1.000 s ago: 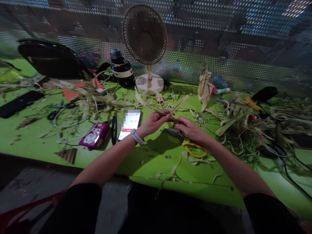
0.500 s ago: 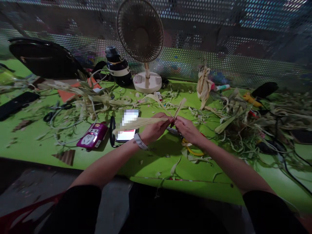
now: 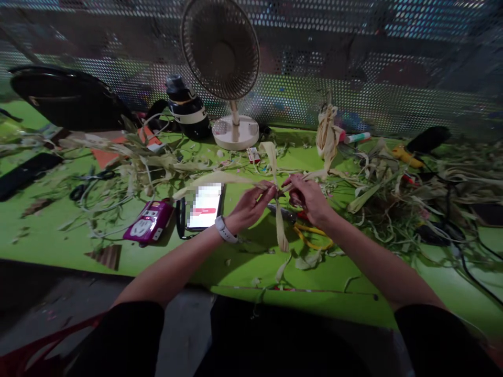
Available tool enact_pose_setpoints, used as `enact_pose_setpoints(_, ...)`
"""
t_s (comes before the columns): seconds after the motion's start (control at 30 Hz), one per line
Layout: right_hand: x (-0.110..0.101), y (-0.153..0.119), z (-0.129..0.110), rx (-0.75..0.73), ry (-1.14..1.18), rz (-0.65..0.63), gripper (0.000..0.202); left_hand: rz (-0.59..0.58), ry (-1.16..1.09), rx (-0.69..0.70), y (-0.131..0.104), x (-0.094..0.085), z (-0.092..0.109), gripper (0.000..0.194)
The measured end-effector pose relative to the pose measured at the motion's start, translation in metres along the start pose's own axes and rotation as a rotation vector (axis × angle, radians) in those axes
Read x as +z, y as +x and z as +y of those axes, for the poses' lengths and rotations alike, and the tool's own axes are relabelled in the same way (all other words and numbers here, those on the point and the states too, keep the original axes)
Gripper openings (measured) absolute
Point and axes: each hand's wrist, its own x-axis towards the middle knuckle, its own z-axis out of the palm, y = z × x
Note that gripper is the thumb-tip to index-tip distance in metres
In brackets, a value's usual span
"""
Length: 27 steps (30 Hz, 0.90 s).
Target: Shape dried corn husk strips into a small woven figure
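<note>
Pale strips of dried corn husk [image 3: 281, 230] cross at one point between my two hands. My left hand [image 3: 253, 203] pinches them near the crossing, and a long strip runs out leftward over the phone. My right hand [image 3: 308, 196] has its fingers closed on a strip on the right side of the crossing. One strip stands up away from me and another hangs down toward me. Beneath my right hand lie pliers with yellow handles [image 3: 314, 241], partly hidden. The phone [image 3: 204, 207] with a lit screen lies left of my left hand.
A purple power strip [image 3: 149, 222] and scissors [image 3: 78, 191] lie at left among husk scraps. Behind stand a fan [image 3: 236, 132], a dark bottle [image 3: 190, 118] and a tied husk bundle [image 3: 327, 136]. A husk pile [image 3: 387, 199] and a yellow glue gun [image 3: 406, 156] are at right.
The husk strips have spread from a narrow V into a cross, one now hanging toward me. My right hand has shifted slightly right and up, apart from my left hand.
</note>
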Motion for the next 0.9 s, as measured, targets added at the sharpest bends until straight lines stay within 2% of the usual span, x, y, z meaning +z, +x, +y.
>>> enact_pose_setpoints(0.13,0.005,0.002,0.000,-0.015,0.120,-0.025,0.041,0.003,-0.527,-0.326,-0.001,0.006,-0.001,0.031)
enact_pose_setpoints(0.2,0.006,0.002,-0.002,0.006,0.176,-0.040,0.042,0.001,-0.727,-0.417,-0.001,0.007,0.002,0.034)
enact_pose_setpoints(0.27,0.006,0.003,-0.004,0.042,0.262,-0.052,0.042,0.011,-0.832,-0.453,0.000,0.006,0.005,0.037)
enact_pose_setpoints(0.43,0.005,0.005,-0.002,0.041,0.317,-0.022,0.040,-0.014,-0.870,-0.456,0.000,0.004,0.011,0.027)
enact_pose_setpoints(0.67,0.007,0.003,0.003,0.018,0.278,0.019,0.036,-0.080,-0.762,-0.421,-0.003,0.005,0.021,0.025)
enact_pose_setpoints(0.9,0.005,0.002,0.000,0.055,0.268,0.044,0.036,-0.110,-0.735,-0.411,-0.003,0.003,0.018,0.024)
